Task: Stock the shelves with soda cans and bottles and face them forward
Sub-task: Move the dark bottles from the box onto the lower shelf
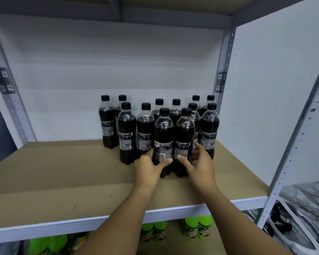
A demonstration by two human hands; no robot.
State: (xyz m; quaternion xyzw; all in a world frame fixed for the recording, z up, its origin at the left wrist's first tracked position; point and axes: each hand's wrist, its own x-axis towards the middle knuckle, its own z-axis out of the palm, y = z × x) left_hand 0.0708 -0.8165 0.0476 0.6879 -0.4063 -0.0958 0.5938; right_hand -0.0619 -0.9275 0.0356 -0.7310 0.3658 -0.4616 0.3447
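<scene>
Left hand (149, 167), right hand (199, 165) grip front bottles (174, 137).

Single head-worn wide-angle view, facing fwd and slightly down into a metal rack. Landmark: brown shelf board (63, 181). Camera sits just in front of and above board's white front edge, close enough that both forearms enter from bottom of frame and reach over the board. Above the board: underside of next shelf, top of frame. Behind the board: white back wall. Right of the board: white side panel and perforated upright. Below the board: lower shelf level, partly seen. Wide-angle bends straight edges near frame borders. No 2nd view, so no overlap.
</scene>
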